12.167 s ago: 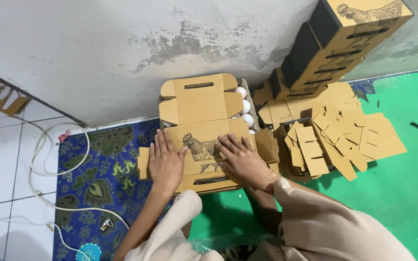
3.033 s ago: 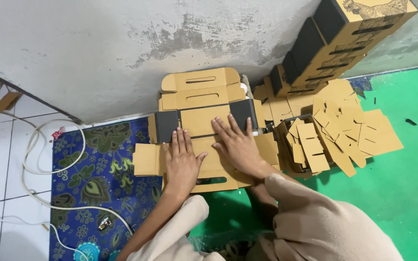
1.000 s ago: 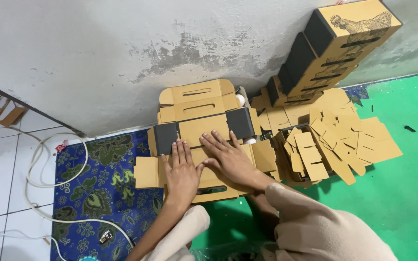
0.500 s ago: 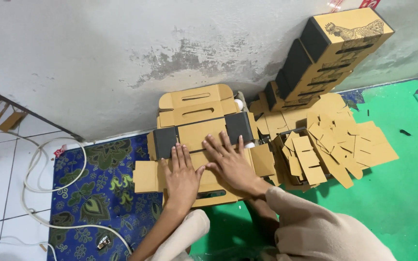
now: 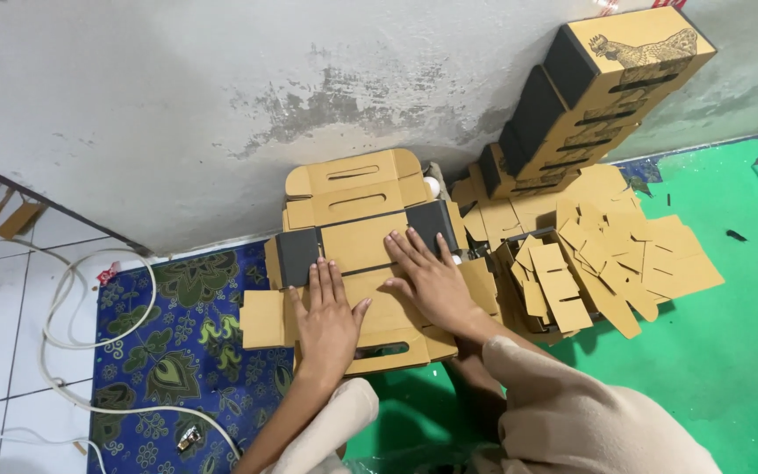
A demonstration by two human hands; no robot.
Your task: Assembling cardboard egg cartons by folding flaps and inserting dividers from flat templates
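A flat brown cardboard box blank (image 5: 357, 246) with black side panels lies on the floor against the wall, its flaps spread. My left hand (image 5: 328, 318) presses flat on its lower middle, fingers apart and pointing to the wall. My right hand (image 5: 432, 279) rests palm down on the blank's right part, fingertips near the black panel (image 5: 432, 224). A handle slot (image 5: 381, 351) shows in the near flap. Small white round objects (image 5: 432, 185) peek out behind the blank's right edge.
A stack of assembled brown boxes (image 5: 598, 83) leans along the wall at the upper right. A heap of loose cardboard cut-outs (image 5: 598, 259) lies to the right on the green mat (image 5: 730, 351). A blue patterned rug (image 5: 177, 351) and white cables (image 5: 63, 298) lie to the left.
Both hands stay pressed on the blank, the left a little lower than half a second ago. Twelve seconds back the flaps with the black panels were folded differently and the printed face showed.
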